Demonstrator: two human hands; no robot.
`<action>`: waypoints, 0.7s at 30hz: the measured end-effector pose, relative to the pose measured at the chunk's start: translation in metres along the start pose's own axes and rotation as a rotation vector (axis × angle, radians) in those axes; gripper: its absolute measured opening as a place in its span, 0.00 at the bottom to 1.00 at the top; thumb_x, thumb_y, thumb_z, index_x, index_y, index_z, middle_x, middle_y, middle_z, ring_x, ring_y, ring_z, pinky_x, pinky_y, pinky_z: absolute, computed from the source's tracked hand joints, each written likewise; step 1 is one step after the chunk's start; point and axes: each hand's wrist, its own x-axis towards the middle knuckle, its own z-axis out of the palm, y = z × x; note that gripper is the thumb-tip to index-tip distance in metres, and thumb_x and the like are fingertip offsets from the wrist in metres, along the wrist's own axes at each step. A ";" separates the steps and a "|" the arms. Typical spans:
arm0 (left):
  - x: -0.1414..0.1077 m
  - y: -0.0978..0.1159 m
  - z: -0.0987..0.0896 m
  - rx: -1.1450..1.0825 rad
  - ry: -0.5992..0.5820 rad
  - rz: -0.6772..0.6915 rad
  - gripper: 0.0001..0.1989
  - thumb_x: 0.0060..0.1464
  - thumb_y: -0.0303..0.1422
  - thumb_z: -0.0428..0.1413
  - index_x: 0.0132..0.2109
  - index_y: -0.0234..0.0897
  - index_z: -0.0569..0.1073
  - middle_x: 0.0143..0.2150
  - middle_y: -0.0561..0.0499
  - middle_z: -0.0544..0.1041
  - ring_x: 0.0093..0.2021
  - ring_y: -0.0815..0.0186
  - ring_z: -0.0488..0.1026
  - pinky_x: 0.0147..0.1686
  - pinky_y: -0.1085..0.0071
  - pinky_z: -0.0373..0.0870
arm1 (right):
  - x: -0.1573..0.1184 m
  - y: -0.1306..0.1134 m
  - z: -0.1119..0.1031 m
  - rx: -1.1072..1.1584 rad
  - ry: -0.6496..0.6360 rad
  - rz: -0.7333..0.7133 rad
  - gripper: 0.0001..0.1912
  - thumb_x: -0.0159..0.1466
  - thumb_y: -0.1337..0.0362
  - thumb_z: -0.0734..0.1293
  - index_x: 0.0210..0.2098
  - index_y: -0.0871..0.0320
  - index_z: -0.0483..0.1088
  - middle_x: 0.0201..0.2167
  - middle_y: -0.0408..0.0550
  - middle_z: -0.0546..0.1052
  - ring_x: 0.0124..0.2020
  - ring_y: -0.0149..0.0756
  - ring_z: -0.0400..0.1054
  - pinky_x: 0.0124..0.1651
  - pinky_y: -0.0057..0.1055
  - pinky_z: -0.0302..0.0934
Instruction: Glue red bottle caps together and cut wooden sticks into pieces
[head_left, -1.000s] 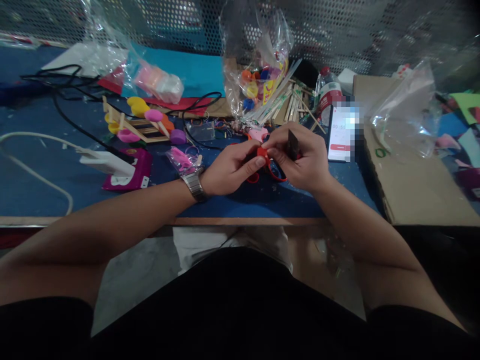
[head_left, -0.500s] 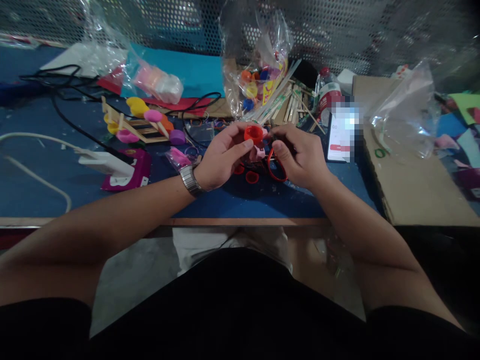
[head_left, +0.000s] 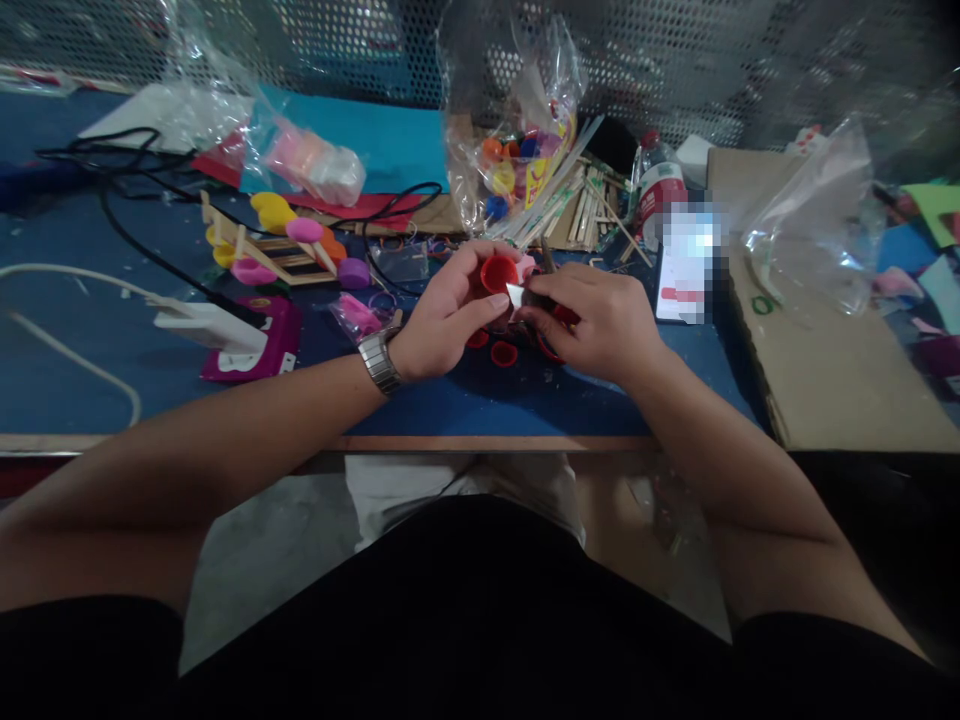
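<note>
My left hand [head_left: 442,315], with a metal watch on its wrist, holds a small round red cup [head_left: 499,273] between thumb and fingers, its opening facing up toward me. My right hand [head_left: 592,315] is closed around a dark tool with a pale, pointed blade [head_left: 516,295], whose tip is at the cup's right side. Just beyond the hands shows a bit of pink material [head_left: 526,265]. Below them, small red pieces [head_left: 504,354] lie on the blue table [head_left: 420,410]. Part of a red loop is hidden by my right hand.
A stick frame with coloured pieces [head_left: 285,250] and a purple socket block [head_left: 281,340] stand left. Behind are a bag of coloured balls [head_left: 502,180], wooden sticks [head_left: 592,215] and a bottle [head_left: 656,185]. A phone [head_left: 681,265] and cardboard [head_left: 832,370] lie right.
The red cup has tilted and shifted slightly left in my left hand. My right hand has turned, and the pale blade now shows beside the cup; the red loop is mostly covered.
</note>
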 end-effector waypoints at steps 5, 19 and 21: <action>-0.005 -0.005 -0.002 0.183 -0.020 0.023 0.30 0.68 0.59 0.62 0.64 0.47 0.66 0.54 0.45 0.78 0.49 0.58 0.80 0.49 0.58 0.84 | -0.001 -0.008 0.001 -0.082 -0.041 -0.001 0.17 0.78 0.51 0.67 0.53 0.52 0.83 0.42 0.51 0.85 0.39 0.44 0.76 0.40 0.39 0.62; -0.004 0.006 -0.003 0.506 -0.058 0.273 0.24 0.74 0.54 0.55 0.63 0.44 0.68 0.61 0.42 0.78 0.62 0.52 0.81 0.66 0.51 0.81 | 0.000 -0.012 -0.005 -0.186 -0.129 0.022 0.20 0.79 0.52 0.65 0.49 0.57 0.84 0.43 0.54 0.85 0.41 0.46 0.77 0.42 0.40 0.60; -0.004 0.004 -0.003 0.479 -0.036 0.261 0.23 0.75 0.54 0.54 0.63 0.44 0.67 0.59 0.43 0.78 0.57 0.55 0.82 0.63 0.52 0.82 | -0.001 -0.013 -0.005 -0.180 -0.128 0.032 0.21 0.79 0.49 0.65 0.50 0.56 0.85 0.43 0.55 0.85 0.41 0.46 0.77 0.42 0.40 0.60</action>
